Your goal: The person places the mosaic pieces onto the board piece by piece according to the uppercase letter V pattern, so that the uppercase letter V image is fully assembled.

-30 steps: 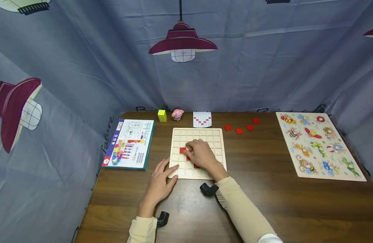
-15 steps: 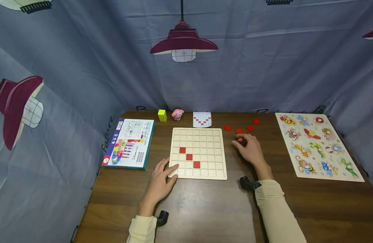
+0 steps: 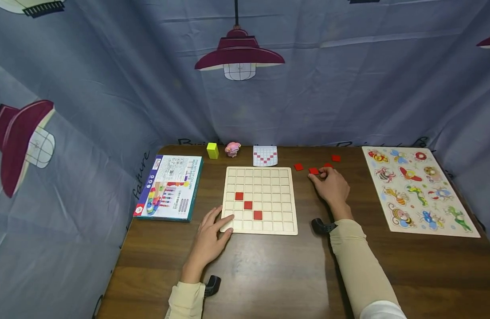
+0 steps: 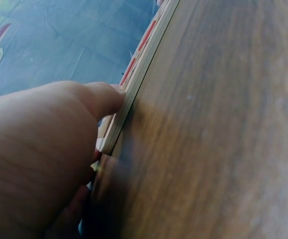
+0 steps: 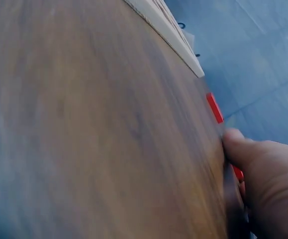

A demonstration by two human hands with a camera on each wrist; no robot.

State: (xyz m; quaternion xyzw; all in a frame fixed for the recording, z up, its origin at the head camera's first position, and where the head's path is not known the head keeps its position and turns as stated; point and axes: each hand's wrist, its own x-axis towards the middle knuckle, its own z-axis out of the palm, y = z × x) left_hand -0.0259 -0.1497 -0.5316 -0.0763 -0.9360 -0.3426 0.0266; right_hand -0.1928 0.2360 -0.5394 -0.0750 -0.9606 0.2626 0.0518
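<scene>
Left hand (image 3: 209, 241), fingers spread, touches the pale wooden gridded board (image 3: 276, 197) bearing three red square tiles (image 3: 248, 205). Right hand (image 3: 332, 188) is at loose red tiles (image 3: 298, 167) beside it; we cannot tell whether it pinches one. We judge this a pick-up, calling for a firm pinch.

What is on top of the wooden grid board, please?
Three red tiles in a diagonal; fingers of the left hand partly cover its near-left corner, hiding what is beneath.

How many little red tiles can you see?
7. Three red tiles step diagonally across the board; four lie on the table to its right, near the right hand, which could hide more.
</scene>
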